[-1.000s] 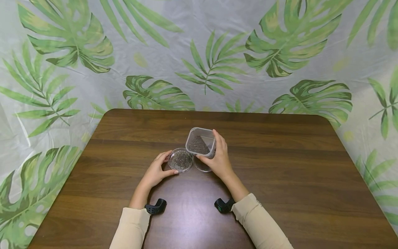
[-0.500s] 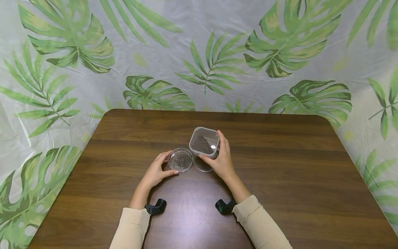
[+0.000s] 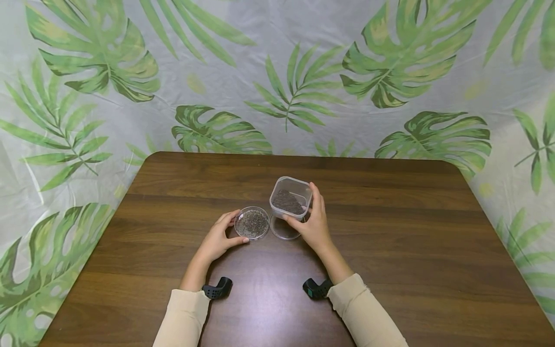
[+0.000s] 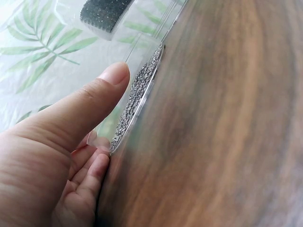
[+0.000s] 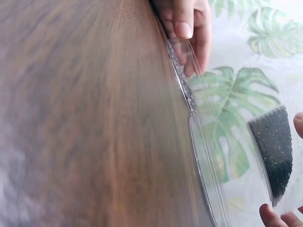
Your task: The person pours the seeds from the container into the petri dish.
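Note:
In the head view my left hand holds a round clear petri dish on the table, thumb at its near side and fingers round its far left. Dark grains are spread over the dish's bottom. My right hand grips a square clear plastic container, thumb on the near side, fingers on the right. Tilted above the table, it carries dark grains heaped toward its near left. Below it lies a second round clear dish, partly hidden, beside the first. The left wrist view shows the thumb at the dish's wall.
Both dishes stand on a brown wood-grain table. Behind it hangs a pale cloth printed with green leaves. Black bands with camera mounts are on both wrists, just ahead of the beige sleeves.
My right hand has moved the container a little to the right, away from the grain-filled dish, and its tilt has lessened slightly. The left hand and both dishes have stayed put.

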